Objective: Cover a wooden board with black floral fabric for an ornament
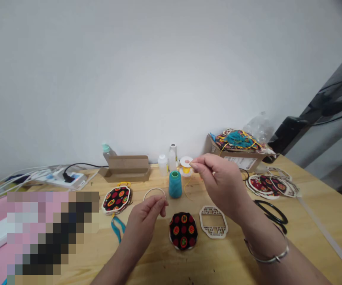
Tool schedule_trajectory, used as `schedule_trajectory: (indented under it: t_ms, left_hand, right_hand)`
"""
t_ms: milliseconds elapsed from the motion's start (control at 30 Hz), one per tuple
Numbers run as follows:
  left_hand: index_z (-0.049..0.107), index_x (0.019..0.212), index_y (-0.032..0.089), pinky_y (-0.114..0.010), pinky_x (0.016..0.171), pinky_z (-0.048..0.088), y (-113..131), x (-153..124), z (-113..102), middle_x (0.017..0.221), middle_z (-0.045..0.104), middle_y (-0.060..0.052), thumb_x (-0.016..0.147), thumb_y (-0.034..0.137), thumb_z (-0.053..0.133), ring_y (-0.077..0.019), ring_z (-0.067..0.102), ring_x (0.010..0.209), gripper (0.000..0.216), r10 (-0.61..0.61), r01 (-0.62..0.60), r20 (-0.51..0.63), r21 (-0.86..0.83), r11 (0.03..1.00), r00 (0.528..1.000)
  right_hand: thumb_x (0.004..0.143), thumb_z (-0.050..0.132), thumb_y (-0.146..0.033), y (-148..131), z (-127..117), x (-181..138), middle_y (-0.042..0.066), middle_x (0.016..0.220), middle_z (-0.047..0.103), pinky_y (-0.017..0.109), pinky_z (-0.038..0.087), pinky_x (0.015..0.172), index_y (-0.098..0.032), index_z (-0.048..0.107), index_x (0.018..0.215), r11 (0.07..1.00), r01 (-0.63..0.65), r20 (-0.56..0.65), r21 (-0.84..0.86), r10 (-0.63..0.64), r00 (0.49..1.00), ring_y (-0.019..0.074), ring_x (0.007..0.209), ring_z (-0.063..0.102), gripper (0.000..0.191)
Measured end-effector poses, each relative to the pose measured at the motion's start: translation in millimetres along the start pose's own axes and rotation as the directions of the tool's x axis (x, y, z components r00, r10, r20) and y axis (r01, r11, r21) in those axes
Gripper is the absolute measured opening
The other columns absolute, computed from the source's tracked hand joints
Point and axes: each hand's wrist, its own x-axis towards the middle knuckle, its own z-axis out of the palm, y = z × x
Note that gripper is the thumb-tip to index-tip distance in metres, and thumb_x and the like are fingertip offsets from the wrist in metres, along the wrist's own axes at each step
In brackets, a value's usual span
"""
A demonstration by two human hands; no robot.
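Nearest to me on the wooden bench (pixel 218 261) lies a round black cloth piece with red and orange flowers (pixel 183 230). Just beside it is a pale wooden lattice frame (pixel 214 221). My left hand (pixel 145 217) has its fingers pressed together on a thin pale ring (pixel 154 189). My right hand (pixel 222 184), held higher, pinches a yellow thread (pixel 185 189) between thumb and forefinger. Behind them stand a teal thread cone (pixel 175 184) and a small white spool of yellow thread (pixel 186 165).

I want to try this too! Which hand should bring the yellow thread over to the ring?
Probably the right hand: its fingertips pinch the yellow thread, while the left hand is busy holding the ring.
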Motion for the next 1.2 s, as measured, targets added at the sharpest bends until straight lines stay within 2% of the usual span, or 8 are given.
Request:
schedule_trajectory:
  t_ms: [200,367,467,600,700,767,933,1200]
  left_hand:
    - [0.062,0.060,0.023,-0.028,0.067,0.042,-5,0,1,0.059,0.060,0.001,0.082,0.036,0.050,-0.0197,0.057,0.067,0.029,0.047,-0.047,0.011,0.009,0.999,0.999]
    - [0.061,0.109,0.026,-0.040,0.101,0.031,-4,1,-10,0.127,0.055,-0.006,0.083,0.029,0.051,-0.0255,0.044,0.120,0.028,0.216,-0.207,-0.072,0.117,0.971,0.974]
    - [0.052,0.123,0.027,-0.042,0.109,0.016,16,-3,-24,0.145,0.032,-0.003,0.082,0.024,0.052,-0.0251,0.026,0.133,0.041,0.418,-0.315,-0.322,0.328,0.891,0.850]
    - [0.055,0.119,0.031,-0.036,0.110,0.018,49,-10,-26,0.141,0.039,0.003,0.084,0.024,0.050,-0.0233,0.031,0.130,0.037,0.519,-0.428,-0.474,0.293,0.855,0.712]
    - [0.052,0.123,0.030,-0.035,0.103,0.031,55,-10,-8,0.131,0.052,-0.001,0.087,0.030,0.046,-0.0217,0.046,0.118,0.036,0.260,-0.311,-0.267,-0.167,0.936,0.928]
    - [0.057,0.117,0.025,-0.035,0.088,0.043,51,-9,6,0.110,0.065,-0.006,0.087,0.036,0.047,-0.0217,0.058,0.098,0.034,0.125,-0.145,-0.075,-0.494,0.857,0.989]
    - [0.065,0.075,0.013,-0.020,0.049,0.035,43,-11,24,0.058,0.055,0.000,0.084,0.036,0.052,-0.0081,0.044,0.051,0.028,-0.020,0.205,0.262,-0.703,0.681,0.965]
    - [0.061,0.074,0.014,-0.015,0.036,0.015,36,-17,24,0.047,0.036,0.008,0.079,0.031,0.059,-0.0029,0.019,0.040,0.017,-0.253,0.418,0.333,-0.749,0.514,0.908]
  right_hand:
    - [0.089,0.042,-0.020,-3,-1,4,0.002,0.068,0.059,0.024,0.037,0.059,-0.017,0.057,0.073,0.993,0.038,0.036,-0.111,-0.035,0.999,0.0131,0.064,0.053,0.022]
    - [0.089,0.041,-0.019,-4,-3,6,0.001,0.067,0.057,0.025,0.036,0.059,-0.017,0.055,0.072,0.993,0.104,0.100,-0.063,-0.097,0.990,0.0121,0.063,0.050,0.022]
    - [0.088,0.043,-0.019,-7,-5,4,0.001,0.068,0.055,0.026,0.036,0.061,-0.017,0.054,0.071,0.986,0.166,0.165,-0.018,-0.161,0.973,0.0124,0.066,0.048,0.021]
    - [0.087,0.046,-0.015,-15,-4,-2,0.002,0.074,0.055,0.027,0.037,0.066,-0.018,0.059,0.076,0.980,0.195,0.231,0.037,-0.198,0.952,0.0130,0.073,0.047,0.018]
    - [0.087,0.046,-0.015,-19,0,-7,0.002,0.077,0.054,0.027,0.036,0.067,-0.019,0.062,0.079,0.976,0.207,0.252,0.067,-0.217,0.943,0.0133,0.076,0.046,0.018]
    - [0.088,0.045,-0.017,-19,2,-10,0.002,0.077,0.053,0.028,0.035,0.067,-0.019,0.062,0.078,0.974,0.215,0.261,0.069,-0.225,0.939,0.0135,0.076,0.045,0.020]
    - [0.087,0.045,-0.014,-12,7,-13,0.001,0.075,0.051,0.029,0.034,0.070,-0.017,0.060,0.071,0.978,0.196,0.285,0.066,-0.207,0.936,0.0134,0.076,0.044,0.023]
    - [0.088,0.045,-0.012,-2,18,-22,0.001,0.075,0.050,0.026,0.035,0.069,-0.016,0.055,0.069,0.989,0.089,0.320,0.117,-0.122,0.940,0.0125,0.076,0.045,0.022]
